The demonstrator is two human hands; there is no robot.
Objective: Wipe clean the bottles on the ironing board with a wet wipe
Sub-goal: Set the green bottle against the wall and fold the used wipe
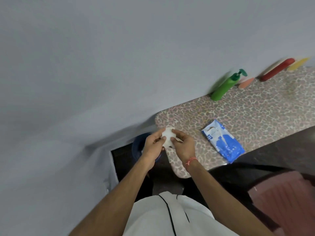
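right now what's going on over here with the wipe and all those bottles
A person holds a white wet wipe between the left hand and right hand, over the narrow end of the ironing board. The blue wipes pack lies on the board beside them. The green pump bottle, a small peach one, a red one and a yellow one stand by the wall, untouched.

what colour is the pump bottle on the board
Green, pump included: the pump bottle stands by the wall in the head view.
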